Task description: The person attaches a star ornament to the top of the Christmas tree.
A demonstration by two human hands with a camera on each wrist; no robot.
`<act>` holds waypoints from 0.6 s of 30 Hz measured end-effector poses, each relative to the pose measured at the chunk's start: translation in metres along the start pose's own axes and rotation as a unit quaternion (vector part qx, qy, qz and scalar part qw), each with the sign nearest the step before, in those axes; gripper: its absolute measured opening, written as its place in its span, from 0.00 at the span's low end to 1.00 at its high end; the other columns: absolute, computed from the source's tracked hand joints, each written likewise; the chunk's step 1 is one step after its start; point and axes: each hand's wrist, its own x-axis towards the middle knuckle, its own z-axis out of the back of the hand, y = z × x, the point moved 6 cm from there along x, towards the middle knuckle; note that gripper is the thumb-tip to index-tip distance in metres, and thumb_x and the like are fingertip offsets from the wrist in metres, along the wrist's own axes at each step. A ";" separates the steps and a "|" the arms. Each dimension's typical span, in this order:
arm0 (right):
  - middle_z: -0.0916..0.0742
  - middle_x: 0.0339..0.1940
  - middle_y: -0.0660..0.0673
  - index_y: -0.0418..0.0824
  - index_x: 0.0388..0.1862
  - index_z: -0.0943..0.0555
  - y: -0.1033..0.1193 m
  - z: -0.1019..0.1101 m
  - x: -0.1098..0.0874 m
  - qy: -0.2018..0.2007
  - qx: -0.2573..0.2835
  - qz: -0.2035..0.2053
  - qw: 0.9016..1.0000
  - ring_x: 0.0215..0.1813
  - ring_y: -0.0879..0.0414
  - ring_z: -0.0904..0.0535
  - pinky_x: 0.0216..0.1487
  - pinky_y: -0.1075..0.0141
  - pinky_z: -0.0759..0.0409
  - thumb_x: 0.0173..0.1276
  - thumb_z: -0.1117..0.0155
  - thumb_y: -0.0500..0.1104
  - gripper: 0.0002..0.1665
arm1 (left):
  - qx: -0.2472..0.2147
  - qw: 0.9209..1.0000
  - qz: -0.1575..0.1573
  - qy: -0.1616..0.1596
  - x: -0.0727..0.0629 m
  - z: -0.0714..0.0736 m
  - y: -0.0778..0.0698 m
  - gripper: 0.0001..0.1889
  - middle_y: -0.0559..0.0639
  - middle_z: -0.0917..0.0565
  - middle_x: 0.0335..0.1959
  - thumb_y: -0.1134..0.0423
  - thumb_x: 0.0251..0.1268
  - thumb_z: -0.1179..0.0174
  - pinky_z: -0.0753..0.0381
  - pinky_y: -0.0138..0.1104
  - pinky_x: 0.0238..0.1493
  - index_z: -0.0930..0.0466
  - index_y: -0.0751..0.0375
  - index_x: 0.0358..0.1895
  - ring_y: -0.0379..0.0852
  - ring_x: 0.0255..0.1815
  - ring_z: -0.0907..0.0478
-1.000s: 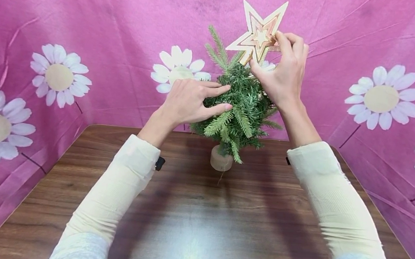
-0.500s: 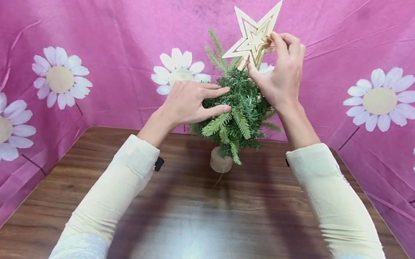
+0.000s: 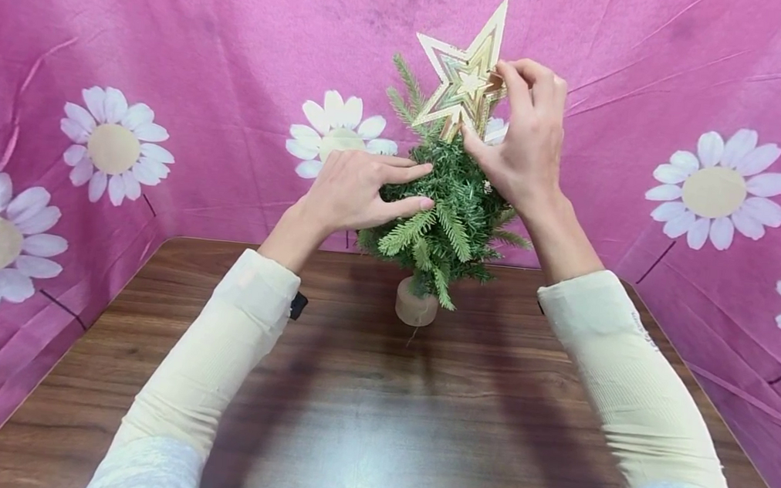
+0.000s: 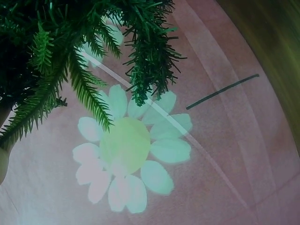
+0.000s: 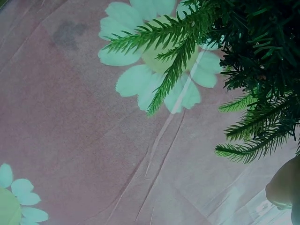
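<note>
A small artificial Christmas tree (image 3: 460,196) stands at the back of the table on a round, pale base (image 3: 416,302). My left hand (image 3: 357,187) holds its left side, with thumb and index finger reaching across the front branches. At the treetop, a gold star topper (image 3: 470,82) with nested outlines leans to one side. The right hand (image 3: 526,132) pinches that star by its lower right edge between thumb and fingers. Needles hide the star's lower end. Branches (image 4: 79,84) fill the left wrist view's upper left, and others (image 5: 262,70) the right wrist view's right side.
A brown wooden table (image 3: 363,397) spreads in front of the tree. Pink cloth (image 3: 240,45) with large white daisies (image 3: 112,144) hangs behind and at both sides. A thin thread (image 3: 413,336) hangs near the tree's base.
The star has shifted left and slightly down toward the treetop and turned, its upper point swinging left. My right hand has moved left with it. The left hand stays about where it was.
</note>
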 end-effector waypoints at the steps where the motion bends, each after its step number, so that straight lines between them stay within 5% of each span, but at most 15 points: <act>1: 0.23 0.63 0.39 0.34 0.67 0.24 0.000 0.000 0.000 0.000 0.002 -0.003 1.000 0.62 0.47 0.33 0.65 0.61 0.37 0.55 0.22 0.39 0.40 | -0.001 1.000 0.000 0.001 0.000 0.000 0.000 0.29 0.44 0.15 0.59 0.32 0.67 0.43 0.39 0.36 0.16 0.21 0.40 0.66 0.41 0.14 0.35; 18: 0.22 0.58 0.33 0.28 0.64 0.25 0.012 0.004 0.010 0.024 -0.005 0.109 0.994 0.61 0.40 0.32 0.68 0.56 0.37 0.53 0.25 0.33 0.37 | -0.016 1.000 -0.017 -0.006 0.002 0.001 0.003 0.29 0.48 0.15 0.58 0.33 0.67 0.42 0.39 0.36 0.17 0.20 0.41 0.66 0.40 0.14 0.36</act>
